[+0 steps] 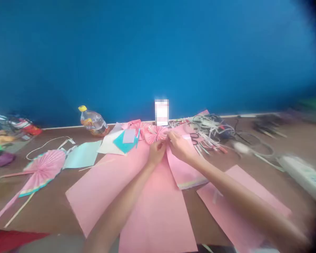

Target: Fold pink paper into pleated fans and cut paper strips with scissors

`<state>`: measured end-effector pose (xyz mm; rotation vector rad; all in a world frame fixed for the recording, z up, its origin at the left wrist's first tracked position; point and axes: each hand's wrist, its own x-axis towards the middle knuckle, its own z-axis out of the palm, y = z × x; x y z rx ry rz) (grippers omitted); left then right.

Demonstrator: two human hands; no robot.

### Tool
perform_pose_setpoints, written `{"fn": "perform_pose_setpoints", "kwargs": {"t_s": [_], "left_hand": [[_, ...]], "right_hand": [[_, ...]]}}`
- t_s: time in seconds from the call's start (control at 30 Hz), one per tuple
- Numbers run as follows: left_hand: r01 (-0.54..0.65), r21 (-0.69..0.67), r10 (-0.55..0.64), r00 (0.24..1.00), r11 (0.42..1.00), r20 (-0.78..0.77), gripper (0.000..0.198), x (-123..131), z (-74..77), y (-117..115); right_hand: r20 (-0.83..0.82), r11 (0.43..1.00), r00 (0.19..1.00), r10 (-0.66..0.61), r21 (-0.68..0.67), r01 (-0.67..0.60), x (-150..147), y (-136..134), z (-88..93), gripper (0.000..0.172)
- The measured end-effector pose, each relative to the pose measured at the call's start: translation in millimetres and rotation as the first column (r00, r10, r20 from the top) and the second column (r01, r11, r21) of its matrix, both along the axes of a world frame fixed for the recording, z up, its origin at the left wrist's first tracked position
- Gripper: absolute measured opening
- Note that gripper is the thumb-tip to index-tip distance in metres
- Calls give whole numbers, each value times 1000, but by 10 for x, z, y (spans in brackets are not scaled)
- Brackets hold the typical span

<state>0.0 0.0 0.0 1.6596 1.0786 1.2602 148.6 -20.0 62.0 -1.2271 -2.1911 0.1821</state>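
My left hand (pixel 157 151) and my right hand (pixel 178 144) meet near the middle of the table, fingertips pinched together. Whatever is between them is too small and blurred to make out. Just behind the fingers lies a pleated pink paper fan (pixel 156 134). Under my right hand and wrist, a pink paper sheet (pixel 188 175) with a curved, pale-striped lower edge reaches up towards the fingertips; whether they grip it is unclear. Large flat pink sheets (pixel 158 218) spread beneath my forearms. Another pink sheet (pixel 242 179) lies under my right forearm.
On the left are a finished-looking pink folding fan (pixel 46 167), light blue paper (pixel 83 154) and a tilted bottle (pixel 93 122). Scissors (pixel 195 138), tangled cables (pixel 210 124) and a power strip (pixel 304 175) lie right. A blurred-out upright rectangle (pixel 162 112) stands by the blue wall (pixel 158 52).
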Motion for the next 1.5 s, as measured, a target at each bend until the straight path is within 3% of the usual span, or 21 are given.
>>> {"fn": "perform_pose_setpoints", "kwargs": {"t_s": [0.27, 0.57, 0.73, 1.0, 1.5], "left_hand": [[5, -26, -4, 998, 1000, 69, 29, 14, 24, -56], [86, -180, -31, 957, 980, 289, 36, -10, -11, -23], [93, -142, -53, 963, 986, 265, 37, -6, -4, -38], [23, -146, 9, 978, 989, 211, 32, 12, -8, -7], [59, -161, -21, 973, 985, 232, 29, 16, 16, -28]], "right_hand": [[6, 999, 1000, 26, 47, -26, 0, 14, -66, 32], [-19, 996, 1000, 21, 83, -19, -3, 11, -80, 37], [23, 994, 1000, 16, 112, -18, 3, 11, -98, 35], [-1, 994, 1000, 23, 104, -23, -12, 8, -118, 37], [37, 992, 999, 30, 120, -34, -12, 3, -111, 36]]}}
